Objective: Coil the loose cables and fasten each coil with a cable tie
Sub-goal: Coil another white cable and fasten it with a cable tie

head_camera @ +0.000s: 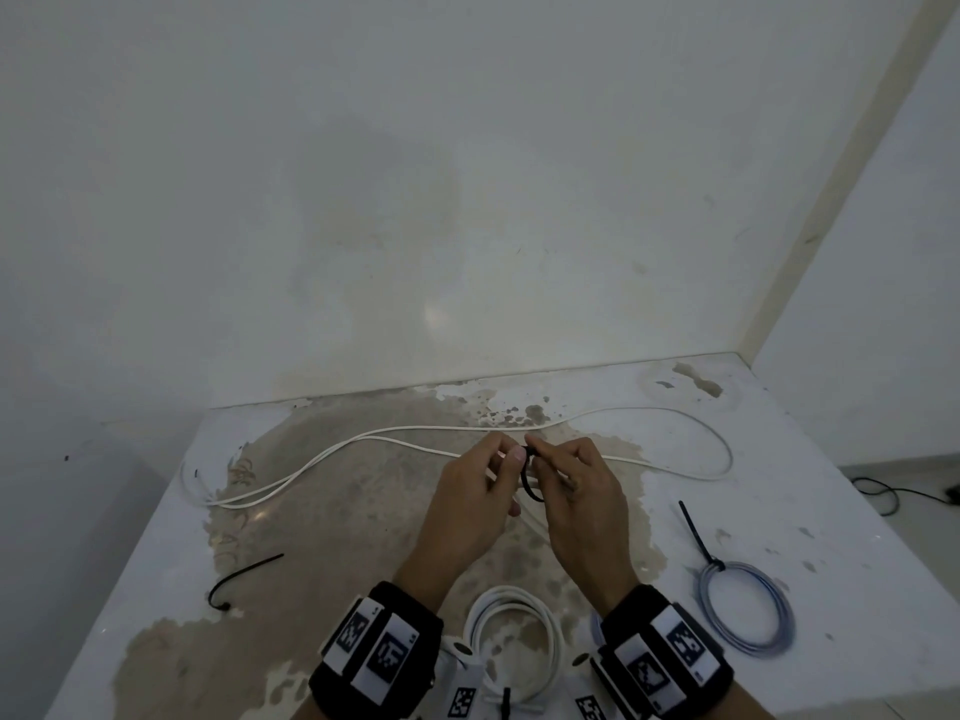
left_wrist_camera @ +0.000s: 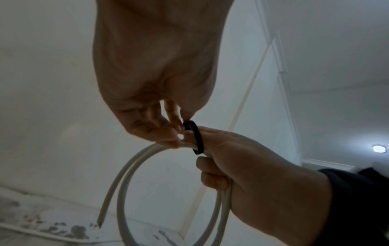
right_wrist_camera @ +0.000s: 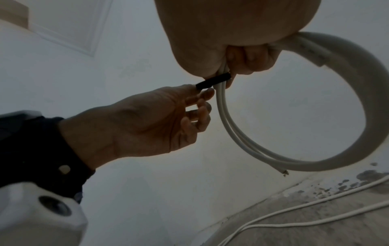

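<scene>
A white coil [head_camera: 519, 636] lies nearest on the table [head_camera: 779, 511], a grey coil [head_camera: 748, 610] to its right. Above them the right hand [head_camera: 582, 506] grips a small coil [right_wrist_camera: 315, 133] — the left hand [head_camera: 467, 501] pinches the black tie [left_wrist_camera: 194, 136] around it. Beyond, a loose cable [head_camera: 415, 433] sprawls.

Black wristbands [head_camera: 375, 648] with white square-coded tags [head_camera: 687, 643] circle both bare wrists.
</scene>
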`<state>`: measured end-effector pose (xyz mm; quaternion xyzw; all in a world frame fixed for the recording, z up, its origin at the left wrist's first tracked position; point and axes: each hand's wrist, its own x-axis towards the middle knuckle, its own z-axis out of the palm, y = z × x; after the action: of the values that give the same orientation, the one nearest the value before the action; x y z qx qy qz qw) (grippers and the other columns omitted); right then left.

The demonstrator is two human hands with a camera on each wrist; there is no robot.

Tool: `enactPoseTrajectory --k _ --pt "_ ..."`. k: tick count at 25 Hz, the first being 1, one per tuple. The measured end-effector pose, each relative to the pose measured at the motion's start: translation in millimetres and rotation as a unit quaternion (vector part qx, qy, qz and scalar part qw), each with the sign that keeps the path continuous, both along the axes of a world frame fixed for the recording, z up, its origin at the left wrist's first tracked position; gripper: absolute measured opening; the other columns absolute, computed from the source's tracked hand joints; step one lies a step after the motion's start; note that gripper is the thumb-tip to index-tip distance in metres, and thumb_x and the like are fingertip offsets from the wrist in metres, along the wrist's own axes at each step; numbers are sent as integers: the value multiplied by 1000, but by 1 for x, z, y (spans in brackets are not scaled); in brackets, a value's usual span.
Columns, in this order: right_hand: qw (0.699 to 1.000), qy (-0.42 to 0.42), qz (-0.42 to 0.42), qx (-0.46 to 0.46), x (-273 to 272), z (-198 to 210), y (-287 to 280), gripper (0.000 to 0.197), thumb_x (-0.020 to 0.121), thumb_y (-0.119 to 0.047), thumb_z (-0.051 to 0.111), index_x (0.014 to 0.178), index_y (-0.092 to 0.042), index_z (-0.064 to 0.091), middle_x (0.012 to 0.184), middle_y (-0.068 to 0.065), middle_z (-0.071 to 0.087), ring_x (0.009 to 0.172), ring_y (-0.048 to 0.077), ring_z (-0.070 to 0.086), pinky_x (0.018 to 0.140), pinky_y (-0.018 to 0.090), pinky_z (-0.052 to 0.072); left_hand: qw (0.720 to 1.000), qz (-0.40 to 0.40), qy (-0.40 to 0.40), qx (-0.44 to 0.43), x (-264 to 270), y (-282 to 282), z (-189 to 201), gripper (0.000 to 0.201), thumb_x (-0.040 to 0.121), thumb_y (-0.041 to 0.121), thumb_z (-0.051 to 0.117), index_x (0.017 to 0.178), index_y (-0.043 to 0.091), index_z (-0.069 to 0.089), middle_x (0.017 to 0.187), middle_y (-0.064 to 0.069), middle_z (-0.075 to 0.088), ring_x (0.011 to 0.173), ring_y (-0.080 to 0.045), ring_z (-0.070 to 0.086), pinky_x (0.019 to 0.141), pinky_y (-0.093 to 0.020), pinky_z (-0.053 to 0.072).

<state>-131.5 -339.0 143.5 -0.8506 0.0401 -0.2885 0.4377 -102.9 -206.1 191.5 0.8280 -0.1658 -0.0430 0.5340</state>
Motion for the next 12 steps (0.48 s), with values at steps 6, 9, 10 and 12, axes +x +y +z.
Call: enactPoseTrajectory --k 6,9,10,12 --pt "992 1 -24 123 -14 8 -17 11 94 -17 68 95 -28 66 88 -17 68 87 0 64 74 14 44 997 48 -28 -57 -5 -23 0 6 92 25 66 89 24 71 77 9 68 57 -10 64 49 -22 49" --pt "990 -12 -27 139 -19 8 -25 11 92 -15 70 90 -26 67 85 -18 69 87 0 64 74 9 44 998 34 1 -58 -4 -35 -1 7 92 22 67 87 22 71 74 7 67 55 -8 62 47 -19 44" --pt "989 -14 -23 146 -20 8 -28 12 92 -15 70 89 -26 67 85 -18 69 87 1 65 74 10 44 997 28 24 -66 -5 -37 -1 7 92 21 67 86 20 72 73 6 66 54 -8 62 46 -19 43" --pt "987 -12 -4 163 -22 6 -36 12 92 -17 70 89 -28 67 87 -16 71 85 6 67 76 18 51 993 17 69 -90 -5 -39 1 7 91 19 68 86 17 73 72 2 68 56 -11 64 46 -23 45"
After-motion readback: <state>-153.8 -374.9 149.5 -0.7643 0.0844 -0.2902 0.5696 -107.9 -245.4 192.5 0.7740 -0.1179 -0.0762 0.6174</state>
